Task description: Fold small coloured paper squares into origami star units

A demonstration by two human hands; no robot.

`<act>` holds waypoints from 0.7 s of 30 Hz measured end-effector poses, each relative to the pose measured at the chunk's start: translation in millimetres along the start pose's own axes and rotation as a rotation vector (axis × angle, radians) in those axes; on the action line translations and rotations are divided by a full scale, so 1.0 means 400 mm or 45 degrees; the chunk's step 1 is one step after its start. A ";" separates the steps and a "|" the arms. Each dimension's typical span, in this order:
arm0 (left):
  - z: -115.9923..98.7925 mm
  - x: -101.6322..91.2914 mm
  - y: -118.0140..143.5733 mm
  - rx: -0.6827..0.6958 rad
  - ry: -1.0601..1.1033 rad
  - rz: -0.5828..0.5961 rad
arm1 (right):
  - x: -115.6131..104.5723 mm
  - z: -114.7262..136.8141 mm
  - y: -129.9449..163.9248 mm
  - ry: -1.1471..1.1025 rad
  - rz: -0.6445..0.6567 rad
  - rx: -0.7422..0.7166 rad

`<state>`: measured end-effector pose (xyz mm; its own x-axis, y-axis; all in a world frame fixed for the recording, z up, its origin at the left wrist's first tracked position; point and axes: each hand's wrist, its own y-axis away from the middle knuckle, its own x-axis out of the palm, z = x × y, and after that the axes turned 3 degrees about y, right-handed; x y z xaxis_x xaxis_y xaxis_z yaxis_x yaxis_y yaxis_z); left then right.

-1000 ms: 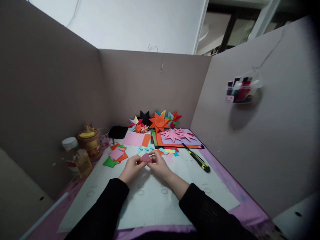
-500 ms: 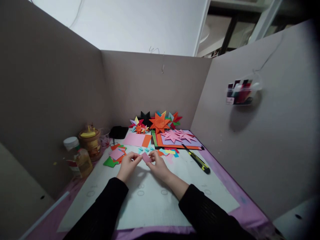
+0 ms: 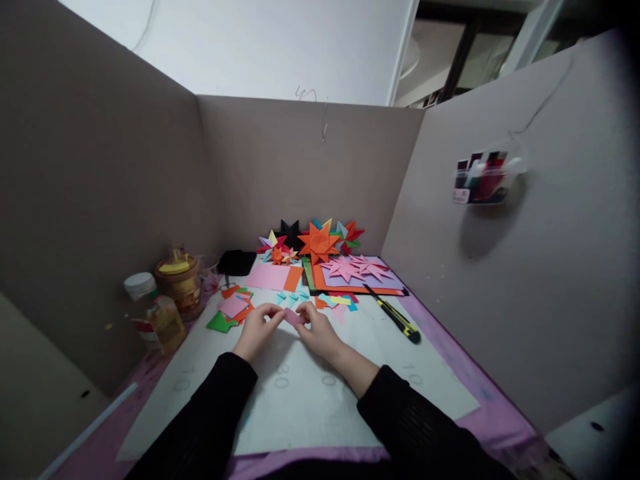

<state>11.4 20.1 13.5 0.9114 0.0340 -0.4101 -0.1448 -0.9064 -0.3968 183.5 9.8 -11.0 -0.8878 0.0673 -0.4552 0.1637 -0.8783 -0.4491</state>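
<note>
While both hands meet just above the white cutting mat (image 3: 310, 400), a small pink paper piece (image 3: 293, 317) sits pinched between them: left hand (image 3: 257, 330) grips its left end w/ thumb and forefinger, right hand (image 3: 316, 330) grips its right end the same way, other fingers curled in. Long axis of the piece runs roughly left-right, from one hand's fingertips to the other's, so it lies directly between the two pinches; neither hand is clearly nearer, both touch it. It hovers just over the mat, near the mat's far half, approx. centre of the desk. Beyond it lie small blue and mixed paper bits (image 3: 293, 298), a stack of colored squares (image 3: 233, 310) to the left, and a yellow-black utility knife (image 3: 393, 315) to the right, blade end pointing away toward the pink paper stars (image 3: 355, 269). Orange star (image 3: 319, 243) and others stand at the back wall. Writing: mat shows faint digits, "30" legible by the wrists, others look like "0" and "10"; jar (image 3: 177, 283) and bottle (image 3: 160, 320) labels too small to read; likewise the wall-hung pen holder (image 3: 483, 177).
</note>
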 end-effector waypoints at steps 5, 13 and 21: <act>0.010 -0.005 -0.004 -0.035 0.009 0.016 | -0.007 0.006 -0.005 -0.149 -0.063 0.081; -0.012 -0.006 -0.002 -0.189 0.131 0.175 | -0.003 -0.003 -0.015 -0.470 -0.123 0.190; -0.010 0.002 0.002 -0.229 0.185 0.240 | -0.001 0.005 -0.015 -0.552 -0.107 0.234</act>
<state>13.5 17.5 16.2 0.9222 -0.1911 -0.3361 -0.2583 -0.9514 -0.1677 182.2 14.2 -6.6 -0.9987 -0.0274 -0.0427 0.0393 -0.9500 -0.3096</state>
